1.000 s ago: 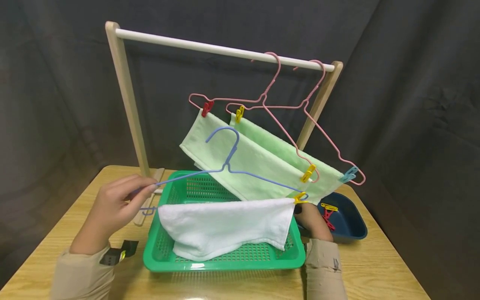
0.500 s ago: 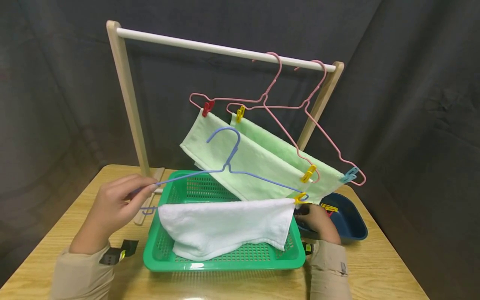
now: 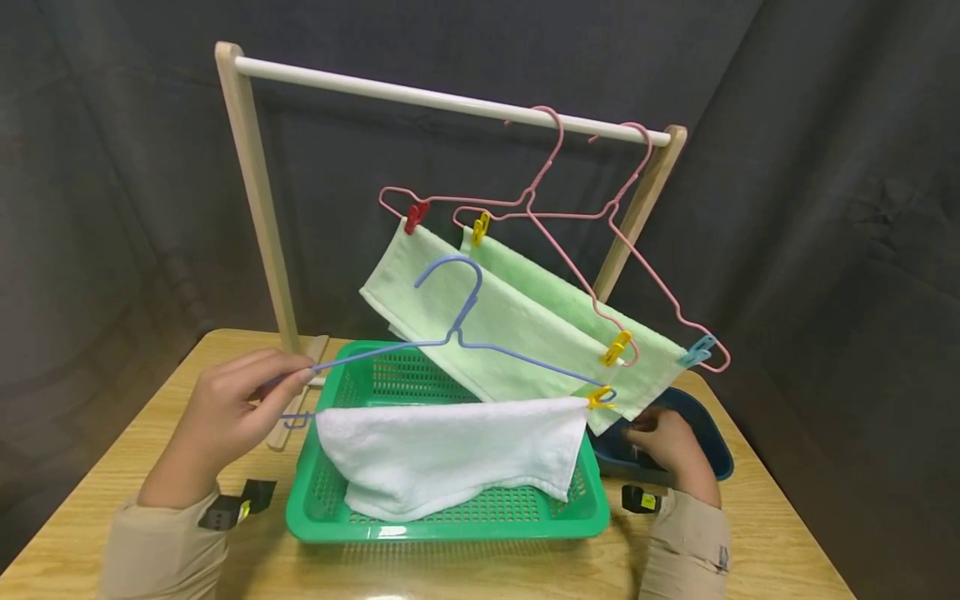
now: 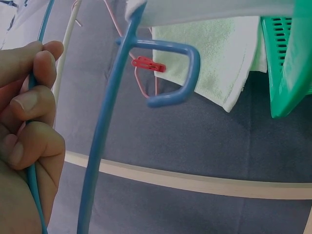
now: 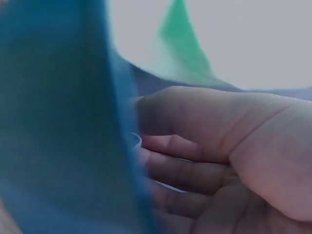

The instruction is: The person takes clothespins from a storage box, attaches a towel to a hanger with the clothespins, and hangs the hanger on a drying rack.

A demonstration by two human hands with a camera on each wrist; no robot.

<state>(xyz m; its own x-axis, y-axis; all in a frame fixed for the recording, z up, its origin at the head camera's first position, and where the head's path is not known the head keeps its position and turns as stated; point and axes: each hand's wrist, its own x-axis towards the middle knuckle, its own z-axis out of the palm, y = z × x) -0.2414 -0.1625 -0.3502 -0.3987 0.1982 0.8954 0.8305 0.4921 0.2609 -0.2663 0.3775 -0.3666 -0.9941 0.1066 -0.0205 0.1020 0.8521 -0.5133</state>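
My left hand [image 3: 240, 408] grips one arm of a blue clothes hanger [image 3: 453, 333]; in the left wrist view its fingers [image 4: 41, 141] curl round the thin bar. From the hanger's lower bar hangs a white towel [image 3: 450, 454], with a yellow clothespin [image 3: 600, 397] at its right end. No clothespin shows at the towel's left end. My right hand [image 3: 667, 446] reaches into a dark blue bin [image 3: 712, 442] to the right of the green basket [image 3: 450, 532]. In the right wrist view the bin's wall [image 5: 63, 122] hides the fingertips, so what they touch cannot be seen.
Two pink hangers [image 3: 540, 167] hang on the white rail [image 3: 390, 93] of a wooden rack [image 3: 258, 200]. They carry pale green towels [image 3: 480, 325] held by red, yellow and light blue clothespins [image 3: 699, 352]. The towels droop over the basket and the bin's near edge.
My right hand has moved rightward from behind the white towel's edge, deeper over the blue bin, now covering the clothespins seen there. The left hand and hanger stay where they were.
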